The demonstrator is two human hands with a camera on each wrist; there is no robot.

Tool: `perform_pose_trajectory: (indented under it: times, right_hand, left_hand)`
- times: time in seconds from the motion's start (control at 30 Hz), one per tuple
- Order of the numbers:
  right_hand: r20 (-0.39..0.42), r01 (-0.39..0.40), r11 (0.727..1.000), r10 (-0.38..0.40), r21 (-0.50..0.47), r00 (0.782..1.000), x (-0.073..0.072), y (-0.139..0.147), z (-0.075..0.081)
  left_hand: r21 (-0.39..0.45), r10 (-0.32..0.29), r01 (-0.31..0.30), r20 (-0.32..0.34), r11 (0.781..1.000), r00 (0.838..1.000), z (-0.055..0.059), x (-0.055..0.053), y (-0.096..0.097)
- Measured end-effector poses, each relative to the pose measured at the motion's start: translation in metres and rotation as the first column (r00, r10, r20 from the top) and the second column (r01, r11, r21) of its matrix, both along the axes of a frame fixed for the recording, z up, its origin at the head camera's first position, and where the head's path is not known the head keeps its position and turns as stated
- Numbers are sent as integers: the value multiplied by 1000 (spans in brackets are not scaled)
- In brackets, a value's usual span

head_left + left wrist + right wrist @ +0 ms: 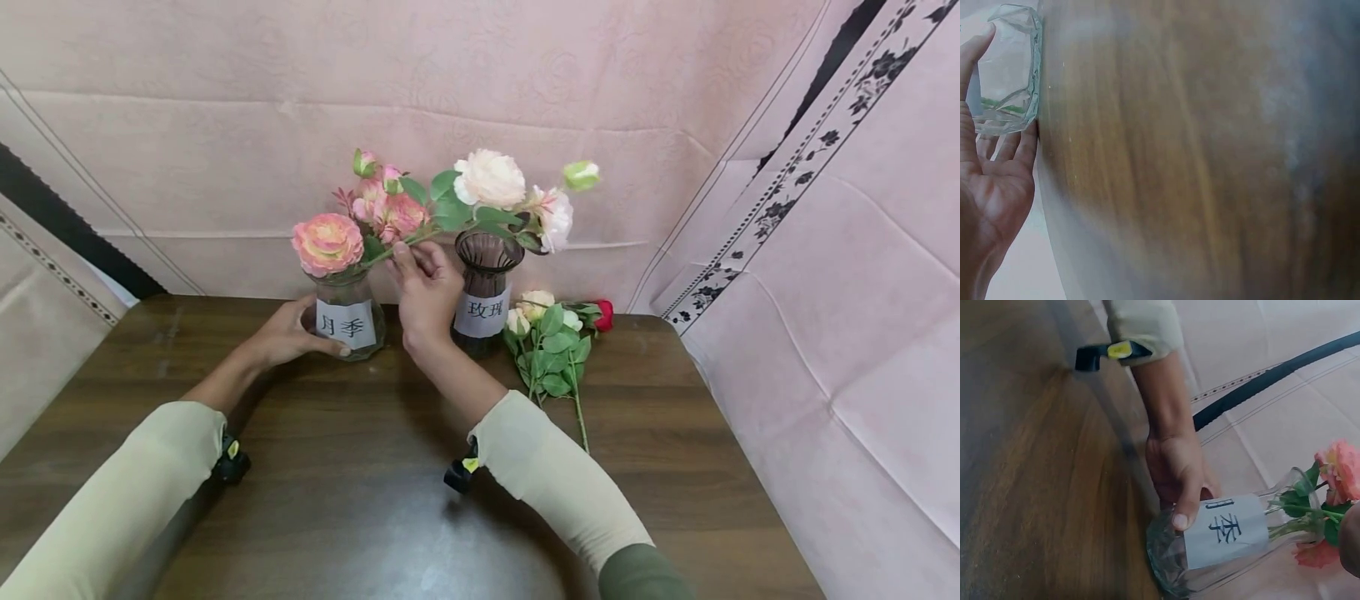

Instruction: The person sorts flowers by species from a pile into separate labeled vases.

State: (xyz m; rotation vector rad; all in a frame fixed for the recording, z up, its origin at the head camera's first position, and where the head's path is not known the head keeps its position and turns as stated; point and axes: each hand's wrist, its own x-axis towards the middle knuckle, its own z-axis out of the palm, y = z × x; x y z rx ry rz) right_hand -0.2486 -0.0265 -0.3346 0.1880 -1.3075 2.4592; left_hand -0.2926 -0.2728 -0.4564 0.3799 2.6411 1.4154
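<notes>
My left hand grips the lower part of a clear glass vase, thumb in front beside its white label. Pink flowers stand in that vase, with stems visible through the glass. Above the vase's mouth my right hand pinches a green stem, which slants up right toward leaves and a white flower. Where its lower end lies is hard to tell. In the left wrist view, the fingers curl around the vase base.
A dark ribbed vase with a white label stands right of my right hand. Beside it, cream roses and a red rose lie on the wooden table. Pink cloth hangs behind the table.
</notes>
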Motion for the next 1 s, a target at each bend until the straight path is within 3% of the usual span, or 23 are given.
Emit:
perform_pose_trajectory:
  times: [0.13, 0.23, 0.37, 0.53, 0.7, 0.8, 1.0]
  right_hand:
    - [-41, 19, 987, -13, 159, 999, -2, -5, -4]
    - [-70, 65, 942, -44, 329, 997, -3, -7, -8]
    - [-94, 134, 837, -99, 531, 991, -4, -9, -16]
    - [-154, 219, 707, -156, 673, 976, -5, -13, -26]
    - [-150, 202, 613, -136, 764, 979, -6, -20, -31]
    - [-144, 185, 605, -116, 774, 983, -3, -22, -33]
    - [-92, 107, 697, -59, 709, 994, 13, -13, -46]
  left_hand:
    - [-4, 0, 0, -3, 1000, 1000, 1, 1, 1]
    - [-1, -1, 1, -7, 1000, 1000, 2, 2, 1]
    - [5, 4, -4, -12, 1000, 1000, 1, 2, 1]
    - [21, 0, 0, -2, 1000, 1000, 0, 2, 1]
    - [2, 7, -6, -11, 1000, 1000, 2, 3, 0]
    - [-8, 6, -6, -10, 1000, 1000, 3, 3, 0]
    - [-26, 18, -17, 3, 1000, 1000, -1, 1, 0]
